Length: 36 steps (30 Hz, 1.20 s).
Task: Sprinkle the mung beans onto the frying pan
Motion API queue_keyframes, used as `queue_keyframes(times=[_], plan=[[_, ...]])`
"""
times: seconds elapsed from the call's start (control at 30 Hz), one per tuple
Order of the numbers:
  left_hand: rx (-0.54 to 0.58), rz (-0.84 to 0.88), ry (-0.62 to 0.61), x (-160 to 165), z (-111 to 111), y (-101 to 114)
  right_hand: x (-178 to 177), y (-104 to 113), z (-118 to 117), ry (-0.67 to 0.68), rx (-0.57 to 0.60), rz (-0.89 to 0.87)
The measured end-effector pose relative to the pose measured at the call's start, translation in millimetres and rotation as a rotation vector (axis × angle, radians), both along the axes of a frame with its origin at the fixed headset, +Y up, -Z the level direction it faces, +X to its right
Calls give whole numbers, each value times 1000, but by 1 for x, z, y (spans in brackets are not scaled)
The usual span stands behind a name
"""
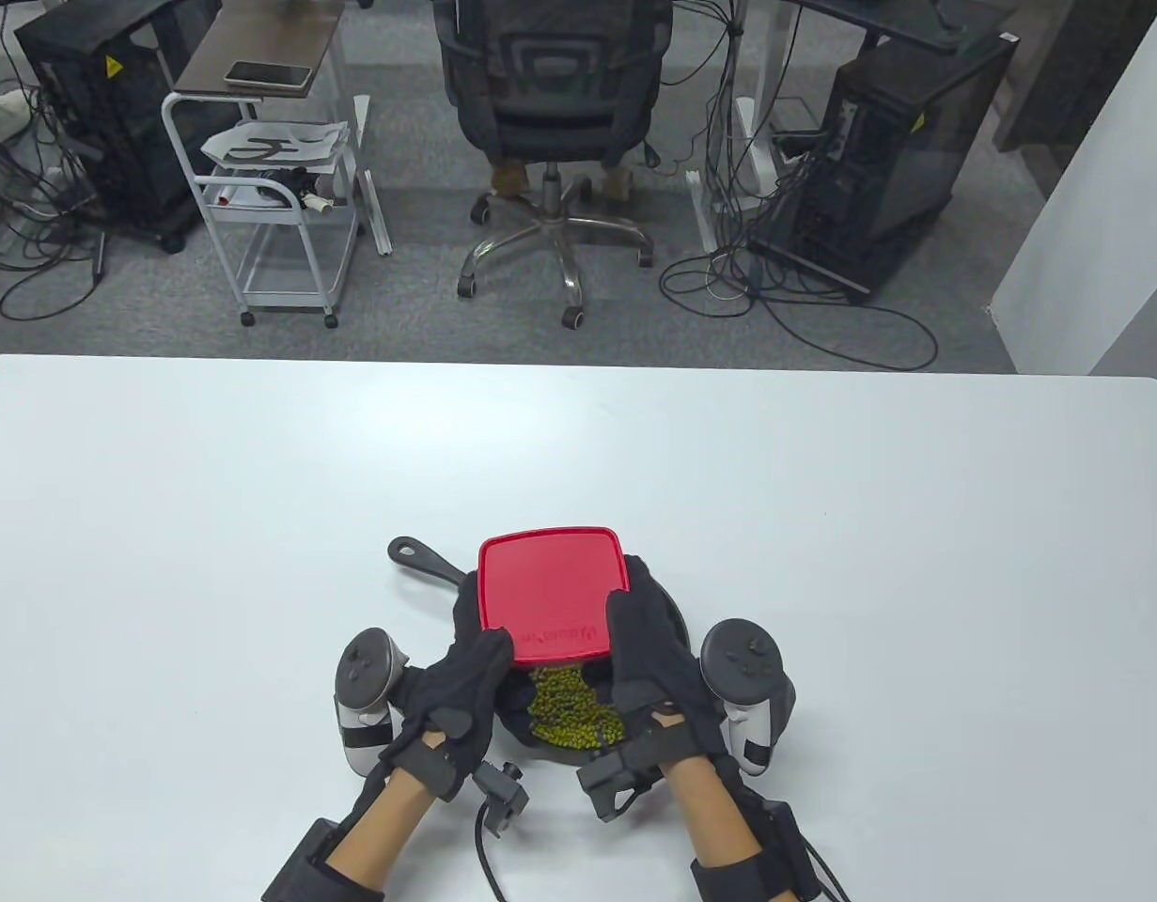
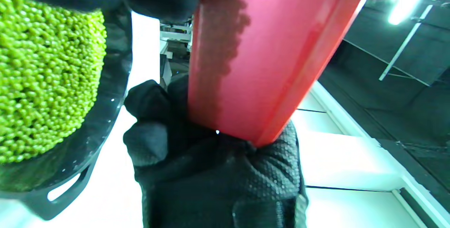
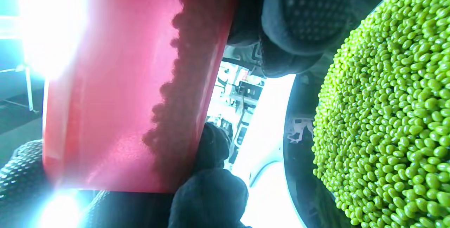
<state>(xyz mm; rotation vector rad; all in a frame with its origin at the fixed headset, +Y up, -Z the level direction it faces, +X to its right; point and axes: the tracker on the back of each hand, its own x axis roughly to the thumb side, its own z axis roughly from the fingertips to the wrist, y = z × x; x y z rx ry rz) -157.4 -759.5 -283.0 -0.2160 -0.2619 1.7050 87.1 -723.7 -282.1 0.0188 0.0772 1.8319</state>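
White table (image 1: 258,526), seen from above; work is confined to its near edge, centre. Black frying pan (image 1: 428,561) is set there, handle angled to the far left, its bowl largely covered by what is held above it. Red square container (image 1: 552,592) is held tilted over the pan, underside turned up toward the overhead camera, near edge dipped. It is gripped from both sides: left hand (image 1: 456,700) clasped on the near-left corner, right hand (image 1: 648,672) clasped along the right edge, fingers wrapped around the rim. A heap of green mung beans (image 1: 570,707) is seen lying in the pan just below the container's lowered edge, between the two hands. In both wrist views a dark bean silhouette is visible through the translucent red wall.
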Motion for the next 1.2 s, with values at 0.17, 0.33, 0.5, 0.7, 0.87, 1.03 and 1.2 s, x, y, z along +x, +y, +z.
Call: queue_keyframes(times=[0.17,0.33,0.5,0.7,0.87,1.03,1.2], plan=[[11,-5,32,0,0,-1,0,1,0,8,5,-3],[24,-10,81,-1,1,-1,-2,1,1,19,4,-4],[22,3,51,1,-1,-5,-1,-1,-1,21,-5,0],[-17,-3,33,-3,-2,-6,-2,-2,-2,59,-31,-1],[-50,32,72,-10,-1,-5,-3,0,-2,117,-42,-18],[-65,84,152,-34,-4,12,-2,6,0,148,-15,-29],[-74,149,276,-87,-6,33,1,8,-1,139,0,-9]])
